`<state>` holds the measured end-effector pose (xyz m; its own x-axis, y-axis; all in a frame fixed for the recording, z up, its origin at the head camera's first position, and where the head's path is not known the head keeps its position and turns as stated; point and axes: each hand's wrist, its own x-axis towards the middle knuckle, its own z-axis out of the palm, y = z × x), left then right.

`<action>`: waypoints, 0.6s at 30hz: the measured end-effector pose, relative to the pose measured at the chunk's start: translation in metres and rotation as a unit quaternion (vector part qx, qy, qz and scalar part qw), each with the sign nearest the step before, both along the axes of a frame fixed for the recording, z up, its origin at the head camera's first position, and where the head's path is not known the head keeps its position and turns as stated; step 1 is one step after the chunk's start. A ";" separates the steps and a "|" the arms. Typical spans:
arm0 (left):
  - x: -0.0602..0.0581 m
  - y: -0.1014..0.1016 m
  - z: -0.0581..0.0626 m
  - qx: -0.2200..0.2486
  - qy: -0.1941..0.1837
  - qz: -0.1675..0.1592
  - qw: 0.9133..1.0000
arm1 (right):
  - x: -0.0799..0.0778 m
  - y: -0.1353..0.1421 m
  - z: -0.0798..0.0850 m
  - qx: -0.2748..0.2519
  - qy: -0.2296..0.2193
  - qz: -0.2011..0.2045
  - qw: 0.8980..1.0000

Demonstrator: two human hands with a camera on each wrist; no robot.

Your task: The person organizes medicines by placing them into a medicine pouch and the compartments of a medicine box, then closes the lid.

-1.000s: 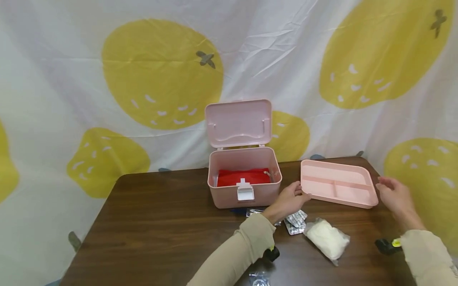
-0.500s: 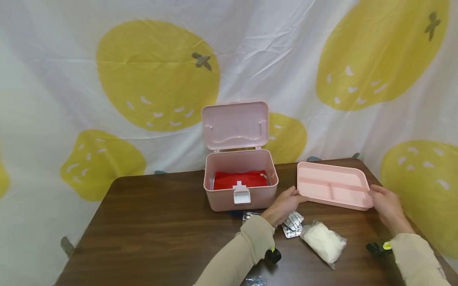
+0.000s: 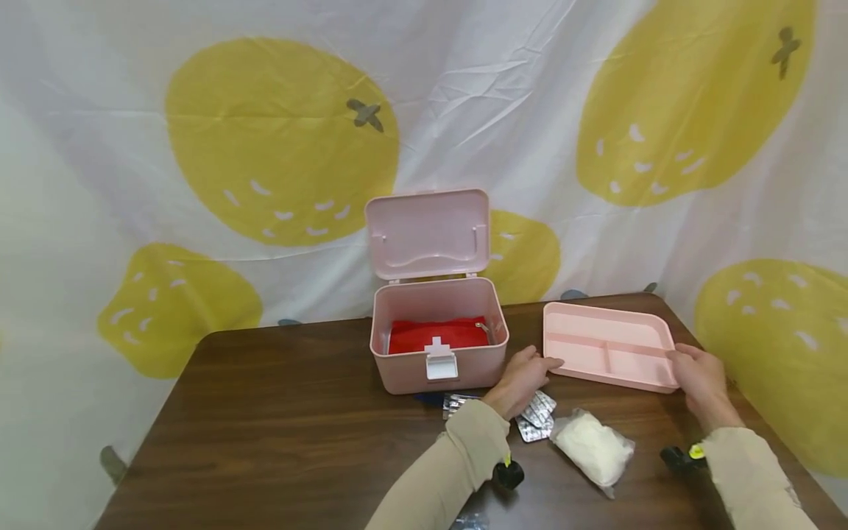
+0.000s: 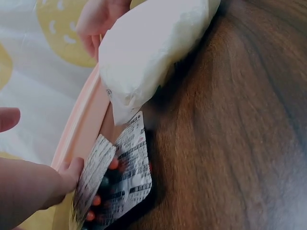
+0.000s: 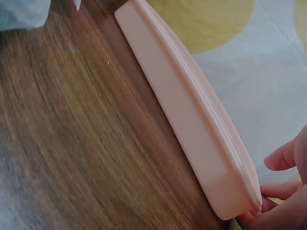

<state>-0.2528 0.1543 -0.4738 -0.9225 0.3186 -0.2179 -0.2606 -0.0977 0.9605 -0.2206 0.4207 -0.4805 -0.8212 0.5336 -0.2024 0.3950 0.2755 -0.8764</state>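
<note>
A pink divided tray (image 3: 606, 343) rests at the back right of the table, its shallow compartments bare. My left hand (image 3: 521, 379) is at its near left corner. In the left wrist view the left thumb (image 4: 72, 173) lies right at the tray wall (image 4: 85, 117), while another fingertip stays apart from it. At the opposite end is my right hand (image 3: 701, 379). In the right wrist view some right fingers (image 5: 278, 190) meet the tray's rim corner, and one digit is held away. Silver blister packs (image 3: 535, 418) with red-and-dark capsules lie under the left wrist.
A pink box (image 3: 440, 372) with its lid (image 3: 427, 232) raised holds a red zip pouch (image 3: 433, 335). In front of the tray lies a clear bag of white padding (image 3: 592, 447). A small clear packet (image 3: 469, 523) is at the front edge of view. Patterned cloth (image 3: 281, 140) hangs behind the table.
My right hand has come in from the right to the tray's end. The left hand stays at the near left corner. The view has shifted slightly; the tray keeps its place beside the box.
</note>
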 end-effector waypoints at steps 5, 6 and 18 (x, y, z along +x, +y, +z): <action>-0.001 0.001 0.000 -0.029 0.013 0.003 0.999 | -0.005 -0.006 -0.002 -0.012 0.006 -0.008 1.000; -0.001 0.000 0.000 -0.037 0.013 -0.002 0.999 | -0.005 -0.006 -0.003 -0.012 0.009 -0.010 1.000; 0.003 0.000 0.005 -0.099 0.027 -0.023 0.994 | -0.004 -0.020 0.002 -0.004 0.030 -0.044 0.999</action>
<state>-0.2496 0.1539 -0.4691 -0.9199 0.3174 -0.2305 -0.2074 0.1054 0.9726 -0.2243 0.4010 -0.4781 -0.7818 0.6029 -0.1589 0.3644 0.2349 -0.9011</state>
